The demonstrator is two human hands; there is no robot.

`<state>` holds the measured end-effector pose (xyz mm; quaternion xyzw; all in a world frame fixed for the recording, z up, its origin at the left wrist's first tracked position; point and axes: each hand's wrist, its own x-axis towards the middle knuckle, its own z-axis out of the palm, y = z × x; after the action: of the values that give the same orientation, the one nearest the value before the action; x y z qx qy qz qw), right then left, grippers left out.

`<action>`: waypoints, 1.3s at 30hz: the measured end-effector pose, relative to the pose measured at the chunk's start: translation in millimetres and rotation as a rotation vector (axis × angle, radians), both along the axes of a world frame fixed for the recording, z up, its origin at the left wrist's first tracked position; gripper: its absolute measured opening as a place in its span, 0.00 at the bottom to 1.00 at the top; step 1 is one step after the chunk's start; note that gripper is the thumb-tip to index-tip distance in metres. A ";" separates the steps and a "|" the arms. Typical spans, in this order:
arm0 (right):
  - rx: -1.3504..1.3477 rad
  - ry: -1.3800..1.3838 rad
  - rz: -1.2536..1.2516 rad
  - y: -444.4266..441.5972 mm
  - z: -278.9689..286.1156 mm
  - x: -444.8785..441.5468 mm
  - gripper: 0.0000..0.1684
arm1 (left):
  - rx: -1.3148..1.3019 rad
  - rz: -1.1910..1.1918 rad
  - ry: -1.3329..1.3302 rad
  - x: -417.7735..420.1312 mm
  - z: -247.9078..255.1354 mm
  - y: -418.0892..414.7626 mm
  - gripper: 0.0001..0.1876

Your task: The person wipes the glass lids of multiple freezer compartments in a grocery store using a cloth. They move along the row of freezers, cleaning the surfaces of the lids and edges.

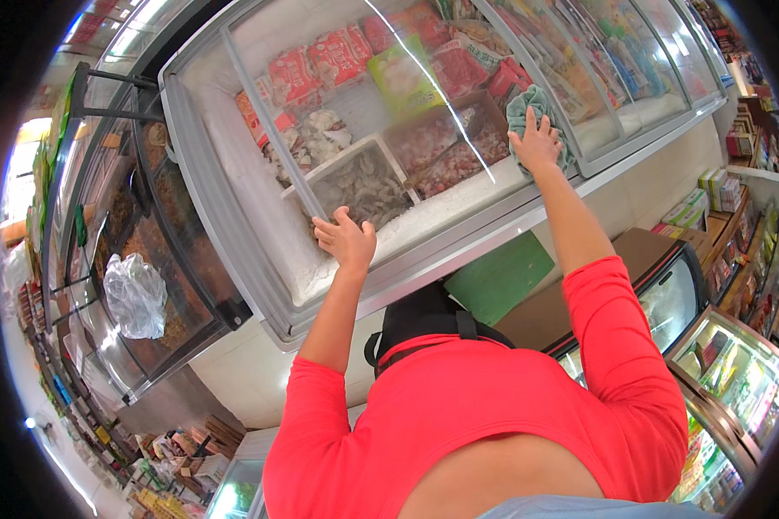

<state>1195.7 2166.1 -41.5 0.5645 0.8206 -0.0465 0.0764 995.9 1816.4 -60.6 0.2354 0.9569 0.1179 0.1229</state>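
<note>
A chest freezer [253, 272] with sliding glass lids stands before me. My right hand [536, 141] lies spread over a crumpled grey-green cloth [533, 100], pressing it on the glass near the front rim. Further left, my left hand [349, 241] rests with fingers apart by the front end of a grey lid frame bar [269, 120]. Under the glass I see a white box of shrimp [363, 181], a carton of reddish frozen pieces [454, 159], red printed food packs [341, 55] and a yellow-green bag [406, 78]. White frost [201, 130] coats the inner walls.
On the left, a dark-framed display case [188, 259] carries a clear plastic bag [136, 295]. A green panel [501, 276] is below the freezer's front rim. Glass-fronted coolers [730, 363] and stocked shelves [743, 237] stand to the right.
</note>
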 end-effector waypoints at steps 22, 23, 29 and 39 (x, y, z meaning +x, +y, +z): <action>0.069 -0.040 0.344 -148.2 1.2 -4.8 0.38 | 0.282 -0.359 0.135 56.0 18.1 -137.9 0.24; 0.079 -0.109 0.299 -131.7 -3.0 1.8 0.38 | 0.288 -0.385 0.148 57.3 16.6 -140.6 0.24; 0.036 0.007 -0.192 -15.0 -47.3 -3.4 0.41 | 0.282 -0.409 0.055 59.0 7.1 -138.3 0.23; 0.209 0.113 0.348 -120.0 -52.3 -194.0 0.42 | 0.307 -0.415 -0.125 52.4 21.7 -135.6 0.22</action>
<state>1001.7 2046.1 -93.8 0.4155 0.9091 0.0211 -0.0219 1048.3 1680.8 -38.8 0.4347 0.8496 0.2482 0.1660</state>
